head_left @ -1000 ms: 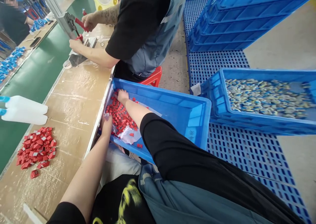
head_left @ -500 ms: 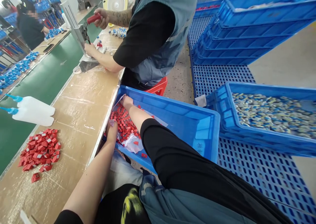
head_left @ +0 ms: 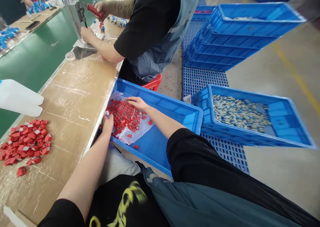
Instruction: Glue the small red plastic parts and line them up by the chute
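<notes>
A blue bin (head_left: 175, 109) stands tilted against the table edge beside my lap. In it lies a clear plastic sheet (head_left: 141, 129) with a heap of small red parts (head_left: 123, 115) on it. My right hand (head_left: 137, 102) reaches across the bin and rests at the far side of the heap, fingers stretched out and slightly spread. My left hand (head_left: 107, 123) sits at the bin's near left corner, fingers together at the sheet's edge, touching the heap. A second pile of red parts (head_left: 25, 142) lies on the brown table (head_left: 75, 100) to my left.
White squeeze bottles (head_left: 20, 98) lie on the table's left side. A co-worker (head_left: 150, 30) on a red stool (head_left: 153, 83) works a lever press (head_left: 77, 13) further along. To the right stand a blue bin of pale parts (head_left: 250, 140) and stacked blue bins (head_left: 225, 36).
My right hand has drawn back from the bin's far left corner to the far middle of the heap and spread its fingers. The view has swung right. My left hand stays at the corner.
</notes>
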Demonstrator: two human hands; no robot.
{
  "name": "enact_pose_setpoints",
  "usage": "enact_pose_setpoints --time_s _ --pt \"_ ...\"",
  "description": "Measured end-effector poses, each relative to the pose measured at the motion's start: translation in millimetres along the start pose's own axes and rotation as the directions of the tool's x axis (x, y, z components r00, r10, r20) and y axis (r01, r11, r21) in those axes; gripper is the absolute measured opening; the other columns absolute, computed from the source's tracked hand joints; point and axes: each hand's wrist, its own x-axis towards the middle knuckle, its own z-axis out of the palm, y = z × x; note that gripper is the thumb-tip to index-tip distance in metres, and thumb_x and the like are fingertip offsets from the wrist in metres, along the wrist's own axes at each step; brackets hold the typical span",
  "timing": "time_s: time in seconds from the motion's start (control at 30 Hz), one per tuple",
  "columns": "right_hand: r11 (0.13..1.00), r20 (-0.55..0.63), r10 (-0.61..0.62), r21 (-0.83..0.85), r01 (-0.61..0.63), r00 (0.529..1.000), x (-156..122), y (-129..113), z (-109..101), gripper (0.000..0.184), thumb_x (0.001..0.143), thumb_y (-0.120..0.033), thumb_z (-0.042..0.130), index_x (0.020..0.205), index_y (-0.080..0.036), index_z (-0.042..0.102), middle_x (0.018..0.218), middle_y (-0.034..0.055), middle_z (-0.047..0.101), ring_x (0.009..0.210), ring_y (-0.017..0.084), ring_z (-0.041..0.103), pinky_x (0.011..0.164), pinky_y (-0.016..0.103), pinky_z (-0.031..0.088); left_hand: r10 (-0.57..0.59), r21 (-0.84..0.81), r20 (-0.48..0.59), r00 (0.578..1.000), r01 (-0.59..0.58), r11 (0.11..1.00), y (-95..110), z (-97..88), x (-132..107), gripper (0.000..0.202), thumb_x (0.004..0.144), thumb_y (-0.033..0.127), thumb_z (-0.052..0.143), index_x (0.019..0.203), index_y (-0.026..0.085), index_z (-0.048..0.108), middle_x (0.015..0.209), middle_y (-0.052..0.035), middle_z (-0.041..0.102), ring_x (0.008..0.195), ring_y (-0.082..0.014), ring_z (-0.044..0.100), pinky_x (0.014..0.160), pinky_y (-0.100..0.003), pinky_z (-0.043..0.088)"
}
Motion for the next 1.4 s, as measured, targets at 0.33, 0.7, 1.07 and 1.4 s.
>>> enact_pose_setpoints --time_s 0.33,0.7,1.07,1.4 --pt "0.922 -0.171 0.371 -0.048 -0.384 0.913 -137.4 88.5 -4.8 0.03 0.084 -0.039 0.074 0.104 -0.017 0.077 0.097 0.0156 0.077 0.094 0.029 0.075 0.078 0.031 0.055 0.088 -0.098 -0.088 0.992 -0.096 0.991 -3.6 2.7 4.1 0.075 0.087 0.006 0.054 0.159 0.009 0.037 0.161 -0.0199 0.046 0.15 -0.0305 0.044 0.126 -0.041 0.034" --pt "0.987 -0.456 0.141 0.13 -0.091 0.879 -67.9 70.3 -68.1 0.026 0.087 -0.037 0.062 0.08 -0.016 0.074 0.087 0.0076 0.071 0.084 0.023 0.065 0.084 0.036 0.054 0.353 0.015 0.033 0.935 -0.353 0.935 21.9 -18.9 -4.5 0.042 0.092 0.008 0.054 0.128 0.016 0.074 0.122 -0.0111 0.077 0.11 -0.0238 0.074 0.103 -0.033 0.056" --pt "0.784 -0.131 -0.344 0.504 0.361 0.93 -144.7 50.4 -52.4 0.029 0.094 -0.049 0.065 0.09 -0.022 0.074 0.12 0.009 0.077 0.124 0.027 0.067 0.111 0.044 0.051 0.612 0.215 0.279 0.74 -0.669 0.711 81.9 -61.1 11.1 0.015 0.091 0.028 0.064 0.086 0.018 0.074 0.136 -0.0145 0.064 0.125 -0.0308 0.063 0.115 -0.04 0.045" --pt "0.943 -0.292 0.074 0.333 0.028 0.954 -121.0 65.5 -30.2 0.042 0.096 -0.041 0.051 0.132 -0.02 0.054 0.113 0.008 0.071 0.092 0.021 0.067 0.091 0.041 0.056 0.286 0.191 0.201 0.937 -0.324 0.927 85.1 4.7 63.4 0.032 0.095 0.023 0.044 0.124 0.02 0.058 0.115 -0.0095 0.071 0.095 -0.0223 0.07 0.076 -0.031 0.054"
